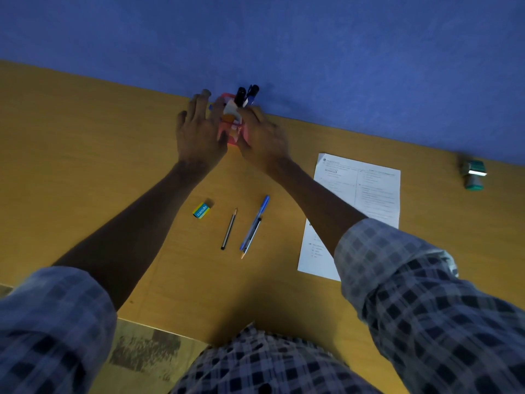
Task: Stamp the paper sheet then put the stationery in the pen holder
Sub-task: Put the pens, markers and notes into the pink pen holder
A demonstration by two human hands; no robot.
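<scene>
Pen holder: pink pen holder (231, 135) stands at the desk's far edge, about 12 o'clock from the person, against the blue wall (284, 38); two dark markers (245, 96) stick up out of it.
Left hand: left hand (199, 135) lies against the holder's left side, fingers spread and loosely open; it appears to steady the holder, not clasp it.
Right hand: right hand (262, 137) presses the holder's right side, fingers partly curled; whether anything is pinched in them I cannot tell.
Loose stationery: eraser (202, 210), pencil (229, 228) and blue pen (254, 223) lie at 6 o'clock from the hands, nearer the body, well apart from the holder; pencil and pen run lengthwise towards the holder.
Nearer hand: eraser suits the left, pen the right, I judge.
Paper sheet: paper sheet (358, 203) lies at 4 o'clock from the holder, partly under the right forearm.
Stamp: green stamp (474, 174) lies at 3 o'clock, far right, untouched by either hand.
</scene>
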